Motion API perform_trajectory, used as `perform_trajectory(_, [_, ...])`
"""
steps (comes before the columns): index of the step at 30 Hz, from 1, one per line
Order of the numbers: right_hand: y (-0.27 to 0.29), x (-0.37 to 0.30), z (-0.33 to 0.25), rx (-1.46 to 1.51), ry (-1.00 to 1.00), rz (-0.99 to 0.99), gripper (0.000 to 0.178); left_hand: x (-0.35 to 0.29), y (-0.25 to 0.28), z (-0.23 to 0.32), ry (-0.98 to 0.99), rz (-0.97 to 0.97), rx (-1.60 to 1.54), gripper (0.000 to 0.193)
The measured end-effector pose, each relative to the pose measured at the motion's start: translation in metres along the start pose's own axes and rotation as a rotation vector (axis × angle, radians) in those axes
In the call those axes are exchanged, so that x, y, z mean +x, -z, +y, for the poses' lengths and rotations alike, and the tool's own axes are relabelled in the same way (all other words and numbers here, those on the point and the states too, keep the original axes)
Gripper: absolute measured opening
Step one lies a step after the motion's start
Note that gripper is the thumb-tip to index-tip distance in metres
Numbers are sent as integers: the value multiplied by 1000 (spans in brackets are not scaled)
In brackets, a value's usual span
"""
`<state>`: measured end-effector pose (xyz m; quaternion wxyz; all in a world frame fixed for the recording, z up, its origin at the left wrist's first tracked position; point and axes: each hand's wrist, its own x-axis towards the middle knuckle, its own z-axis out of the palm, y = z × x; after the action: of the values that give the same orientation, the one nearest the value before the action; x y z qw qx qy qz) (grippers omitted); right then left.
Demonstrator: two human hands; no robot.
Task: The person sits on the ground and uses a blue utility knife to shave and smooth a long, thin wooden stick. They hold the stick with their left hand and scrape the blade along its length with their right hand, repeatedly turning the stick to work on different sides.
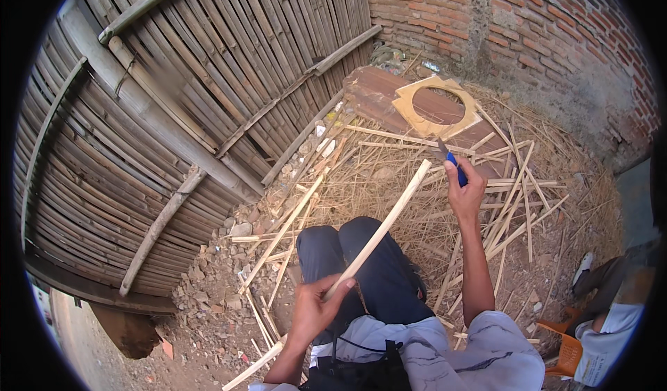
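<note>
My left hand [313, 313] is closed around a long, pale bamboo strip [388, 223]. The strip slants up over my knees, and its lower end runs back past my left forearm. In my right hand [467, 191] is a knife [453, 160] with a blue handle, its blade pointing up and away from me. Knife and strip are apart, the knife just right of the strip's far end. Beyond the blade lies a tan board [406, 110] with a large round hole and a jagged outline, resting on a reddish-brown board [369, 98].
Several cut strips [517, 203] lie criss-cross over straw-like shavings [375, 182]. A bamboo fence [229, 57] rises on the left, a brick wall [535, 26] at the back. Stony rubble [208, 287] lies near left. At the right edge are an orange chair [566, 346] and another person [611, 314].
</note>
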<state>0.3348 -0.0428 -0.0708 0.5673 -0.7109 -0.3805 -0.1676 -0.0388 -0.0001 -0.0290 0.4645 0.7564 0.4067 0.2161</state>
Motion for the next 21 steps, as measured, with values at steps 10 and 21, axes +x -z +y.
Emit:
perform_trajectory(10, [14, -42, -37, 161, -78, -230, 30, 16, -4, 2, -5, 79, 94, 21])
perform_trajectory(21, [1, -99, -90, 206, 295, -468, 29, 31, -32, 19, -121, 50, -81, 17])
